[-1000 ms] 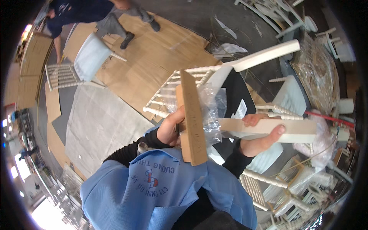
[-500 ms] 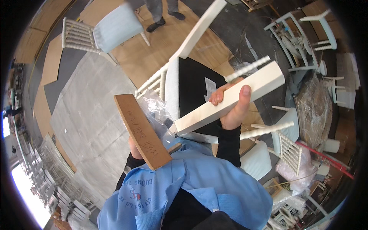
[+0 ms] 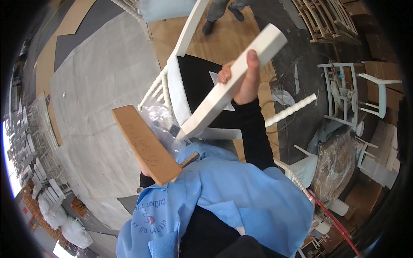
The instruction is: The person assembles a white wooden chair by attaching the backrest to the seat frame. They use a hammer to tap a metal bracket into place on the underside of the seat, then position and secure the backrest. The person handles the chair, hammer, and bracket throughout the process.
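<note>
My right hand point(image 3: 246, 81) is closed round a thick, pale, tapered wooden bar point(image 3: 211, 105), thumb along its upper side. The bar slants from its wide far end toward its narrow near end by my chest. A brown board point(image 3: 144, 144) with handwriting is tilted in front of my left side. Behind it my left hand point(image 3: 144, 169) holds it, its fingers hidden. A clear plastic bag point(image 3: 161, 122) with something dark in it lies between board and bar. Beyond is a tipped chair point(image 3: 195, 73) with black seat underside. A short wooden peg point(image 3: 189, 159) sticks out beside the board.
Grey sheeting point(image 3: 99, 86) covers the floor to the left. At the far side a person's legs point(image 3: 217, 10) stand on brown cardboard point(image 3: 215, 43). A pale frame point(image 3: 344, 94), wrapped goods point(image 3: 335, 163) and a red pole point(image 3: 335, 219) lie to the right.
The bar has swung steeper, its wide end going away and to the left, still in my right hand. The view has shifted, and the board stays in front of my left side.
</note>
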Tool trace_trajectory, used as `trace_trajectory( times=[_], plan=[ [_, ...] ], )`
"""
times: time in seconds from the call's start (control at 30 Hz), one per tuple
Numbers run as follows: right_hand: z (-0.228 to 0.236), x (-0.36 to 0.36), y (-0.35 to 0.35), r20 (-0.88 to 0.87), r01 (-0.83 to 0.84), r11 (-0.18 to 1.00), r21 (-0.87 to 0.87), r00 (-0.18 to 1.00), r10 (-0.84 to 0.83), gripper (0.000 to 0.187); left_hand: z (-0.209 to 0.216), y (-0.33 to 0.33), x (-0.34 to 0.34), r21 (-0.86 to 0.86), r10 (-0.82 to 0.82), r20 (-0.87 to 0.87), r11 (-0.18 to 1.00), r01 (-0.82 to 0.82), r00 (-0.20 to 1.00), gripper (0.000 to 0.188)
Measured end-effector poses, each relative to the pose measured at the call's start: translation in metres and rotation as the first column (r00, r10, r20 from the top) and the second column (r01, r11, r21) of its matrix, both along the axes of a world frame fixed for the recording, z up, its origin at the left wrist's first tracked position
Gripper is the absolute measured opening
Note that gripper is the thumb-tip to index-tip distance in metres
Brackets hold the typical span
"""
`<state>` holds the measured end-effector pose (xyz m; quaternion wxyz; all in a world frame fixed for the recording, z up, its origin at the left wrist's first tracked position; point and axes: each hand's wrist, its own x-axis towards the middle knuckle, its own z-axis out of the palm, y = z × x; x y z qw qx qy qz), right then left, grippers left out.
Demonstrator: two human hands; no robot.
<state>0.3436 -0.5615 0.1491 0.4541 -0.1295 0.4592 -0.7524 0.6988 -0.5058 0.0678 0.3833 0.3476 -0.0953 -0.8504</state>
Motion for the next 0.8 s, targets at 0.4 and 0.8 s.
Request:
trace_trajectory(
  times=[0.4,0.8],
  plan=[
    [-0.005,0.005,-0.043,-0.089,-0.158,0.987,0.022,0.983,0.159,0.044,0.01,-0.004,-0.015,0.006,-0.074,0.076,0.997,0.073,0.994,0.031],
    [0.004,-0.056,0.001,-0.235,0.048,0.998,-0.043,0.97,-0.057,0.064,0.015,-0.005,-0.031,-0.031,-0.069,0.088,0.997,0.072,0.994,0.028]
  ],
)
